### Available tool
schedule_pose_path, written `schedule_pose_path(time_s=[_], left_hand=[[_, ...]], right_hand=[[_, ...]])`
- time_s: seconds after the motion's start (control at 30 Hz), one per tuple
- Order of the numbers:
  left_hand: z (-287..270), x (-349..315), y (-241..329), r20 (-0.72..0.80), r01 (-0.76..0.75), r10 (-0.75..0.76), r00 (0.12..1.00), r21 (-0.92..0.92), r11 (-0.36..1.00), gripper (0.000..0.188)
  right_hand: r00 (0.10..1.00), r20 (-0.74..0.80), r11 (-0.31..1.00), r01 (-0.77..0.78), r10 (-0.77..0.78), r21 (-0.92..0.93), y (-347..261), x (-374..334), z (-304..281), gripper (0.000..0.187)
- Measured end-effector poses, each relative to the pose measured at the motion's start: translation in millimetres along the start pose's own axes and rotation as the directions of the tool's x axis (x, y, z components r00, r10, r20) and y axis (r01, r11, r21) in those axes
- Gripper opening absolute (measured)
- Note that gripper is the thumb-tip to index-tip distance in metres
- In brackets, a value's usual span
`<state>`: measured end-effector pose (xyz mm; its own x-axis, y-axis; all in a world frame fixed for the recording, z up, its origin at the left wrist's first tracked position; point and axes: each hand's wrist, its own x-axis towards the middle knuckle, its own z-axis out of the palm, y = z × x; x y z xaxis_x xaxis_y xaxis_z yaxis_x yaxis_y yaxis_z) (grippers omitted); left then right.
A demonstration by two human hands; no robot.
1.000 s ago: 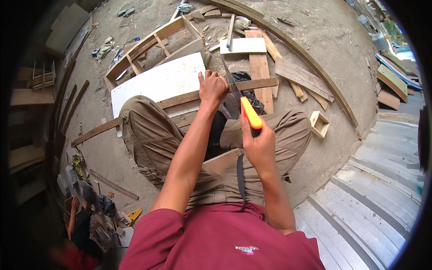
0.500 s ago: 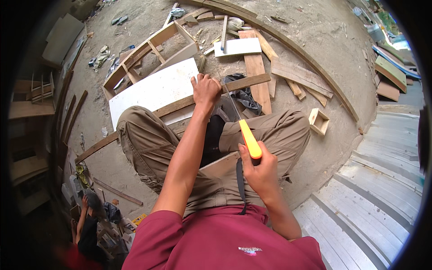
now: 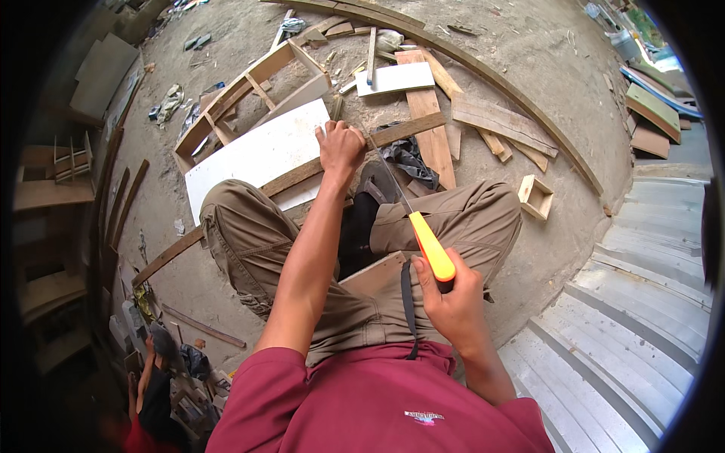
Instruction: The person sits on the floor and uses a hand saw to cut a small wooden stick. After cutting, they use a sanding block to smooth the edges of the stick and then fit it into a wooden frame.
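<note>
My left hand (image 3: pixel 344 146) is closed over a long narrow wooden strip (image 3: pixel 294 177), which runs slantwise across in front of me from beside my left knee. Just right of that hand, a handsaw blade (image 3: pixel 393 178) meets the strip. My right hand (image 3: pixel 458 296) grips the saw's yellow and orange handle (image 3: pixel 433 246), close to my body. Beneath the strip lie a white board (image 3: pixel 260 151) and, to the right, a wide brown plank (image 3: pixel 430 143). A crumpled black plastic bag (image 3: pixel 408 162) lies under the strip near my shoe.
A wooden frame with dividers (image 3: pixel 257 89) lies at far left. A small open wooden box (image 3: pixel 535 198) sits beyond my right knee. Corrugated metal sheets (image 3: pixel 612 317) cover the right side. Loose planks (image 3: pixel 504 124) are scattered ahead. Another person's arm (image 3: pixel 146 370) shows at lower left.
My right hand has pulled the saw back toward my body and slightly right, so more blade shows on my side of the strip. My left hand stays on the strip.
</note>
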<state>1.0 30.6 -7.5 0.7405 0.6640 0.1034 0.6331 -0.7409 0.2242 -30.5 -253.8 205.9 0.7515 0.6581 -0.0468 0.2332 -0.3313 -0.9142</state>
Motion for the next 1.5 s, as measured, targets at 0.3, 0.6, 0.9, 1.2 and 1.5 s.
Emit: schedule_pose_path(time_s=[0.3, 0.6, 0.9, 1.2, 1.5], left_hand=[[0, -7, 18, -0.087, -0.039, 0.035, 0.996, -0.043, 0.998, 0.037], [4, -22, 23, -0.128, -0.060, 0.051, 0.990, -0.070, 0.996, 0.038], [11, -21, 12, -0.124, -0.002, -0.004, 0.992, -0.045, 0.999, 0.040], [3, -7, 9, -0.049, 0.003, -0.004, 0.999, -0.025, 1.000, 0.038], [1, -18, 25, 0.023, 0.031, -0.029, 0.999, -0.063, 0.998, 0.039]], right_hand=[[0.996, -0.032, 0.996, -0.086, 0.086, -0.006, 36, 61, 52, 0.027], [0.990, -0.137, 1.000, 0.016, -0.014, 0.009, 60, 78, 65, 0.027], [0.992, -0.124, 0.999, -0.017, 0.023, 0.049, 29, 6, 28, 0.024], [1.000, -0.025, 0.999, 0.001, -0.002, -0.040, 39, -21, 29, 0.022], [0.992, -0.125, 1.000, -0.002, 0.005, 0.025, 63, 48, 61, 0.025]])
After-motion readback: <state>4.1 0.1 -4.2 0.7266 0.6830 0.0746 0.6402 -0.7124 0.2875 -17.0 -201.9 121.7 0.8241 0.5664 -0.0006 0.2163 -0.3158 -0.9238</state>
